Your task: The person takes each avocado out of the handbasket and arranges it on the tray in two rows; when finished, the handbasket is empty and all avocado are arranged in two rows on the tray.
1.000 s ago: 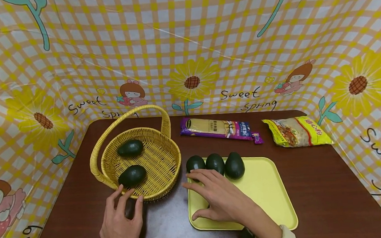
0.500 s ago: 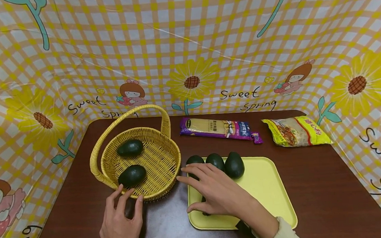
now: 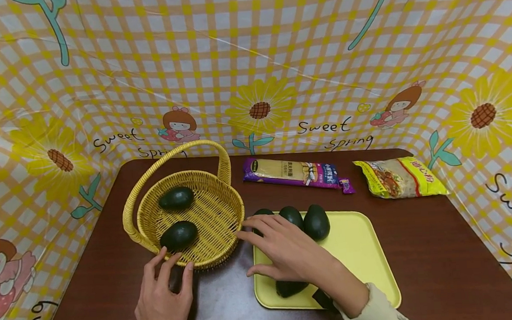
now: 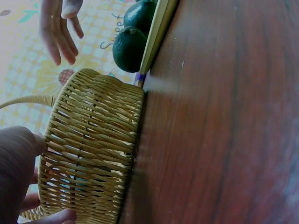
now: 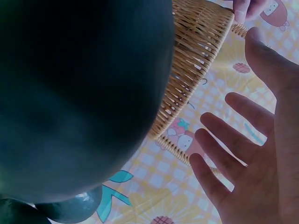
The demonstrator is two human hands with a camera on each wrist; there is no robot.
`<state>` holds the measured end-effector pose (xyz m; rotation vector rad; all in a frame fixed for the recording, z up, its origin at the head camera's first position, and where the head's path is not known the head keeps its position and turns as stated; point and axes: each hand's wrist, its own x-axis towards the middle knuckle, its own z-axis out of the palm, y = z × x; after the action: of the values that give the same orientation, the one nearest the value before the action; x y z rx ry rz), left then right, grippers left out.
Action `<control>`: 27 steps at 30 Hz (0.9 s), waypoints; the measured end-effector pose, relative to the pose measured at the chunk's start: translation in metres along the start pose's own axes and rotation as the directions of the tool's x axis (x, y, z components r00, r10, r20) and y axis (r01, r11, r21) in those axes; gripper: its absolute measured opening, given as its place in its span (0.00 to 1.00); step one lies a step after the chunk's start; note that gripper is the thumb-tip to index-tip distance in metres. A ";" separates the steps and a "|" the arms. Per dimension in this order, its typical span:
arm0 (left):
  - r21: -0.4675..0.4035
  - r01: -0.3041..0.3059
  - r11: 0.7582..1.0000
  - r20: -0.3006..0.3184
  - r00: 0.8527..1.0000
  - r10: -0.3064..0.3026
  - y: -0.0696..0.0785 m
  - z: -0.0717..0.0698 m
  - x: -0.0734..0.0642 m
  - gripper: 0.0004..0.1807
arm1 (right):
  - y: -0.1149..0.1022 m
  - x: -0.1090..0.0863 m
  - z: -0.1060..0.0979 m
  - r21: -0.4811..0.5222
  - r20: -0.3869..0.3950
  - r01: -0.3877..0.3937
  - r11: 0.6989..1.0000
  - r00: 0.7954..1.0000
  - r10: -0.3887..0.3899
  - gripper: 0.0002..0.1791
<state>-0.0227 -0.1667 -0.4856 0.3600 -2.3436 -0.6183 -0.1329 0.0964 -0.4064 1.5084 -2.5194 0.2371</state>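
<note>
The left hand (image 3: 163, 295) grips the near rim of a yellow woven basket (image 3: 231, 230), thumb and fingertips at its edge. Inside the basket lie two dark green avocados, one at the back (image 3: 176, 199) and one in front (image 3: 179, 235). My right hand (image 3: 288, 248) hovers palm down over the left part of a yellow tray (image 3: 354, 261), fingers spread and holding nothing. Behind it sits a row of three avocados (image 3: 316, 223) along the tray's far edge. Another avocado (image 3: 291, 288) shows under the right palm and fills much of the right wrist view.
A purple pasta packet (image 3: 289, 172) lies behind the tray, and a yellow noodle bag (image 3: 400, 177) at the back right. The basket's tall handle (image 3: 172, 158) arches above its rim. A checked cloth wall (image 3: 257, 42) encloses the brown table (image 3: 438, 261).
The right hand has shifted slightly left and away from me, uncovering the near avocado on the tray. The left hand stays at the basket rim.
</note>
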 end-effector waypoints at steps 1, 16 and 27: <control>0.000 -0.002 1.000 -0.001 1.000 0.002 0.000 0.000 0.000 0.18 | 0.000 0.001 0.000 -0.002 0.005 0.000 1.000 1.000 0.001 0.41; -0.013 -0.028 1.000 -0.016 1.000 0.027 -0.001 0.001 0.000 0.18 | 0.000 0.021 -0.011 -0.049 0.009 0.044 0.998 0.999 -0.044 0.38; -0.008 -0.022 1.000 -0.010 1.000 0.022 -0.002 0.001 -0.001 0.19 | -0.004 0.037 -0.017 -0.103 0.033 0.061 0.993 0.998 -0.058 0.34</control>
<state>-0.0225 -0.1682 -0.4876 0.3320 -2.3322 -0.6140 -0.1448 0.0672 -0.3803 1.5549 -2.4637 0.0738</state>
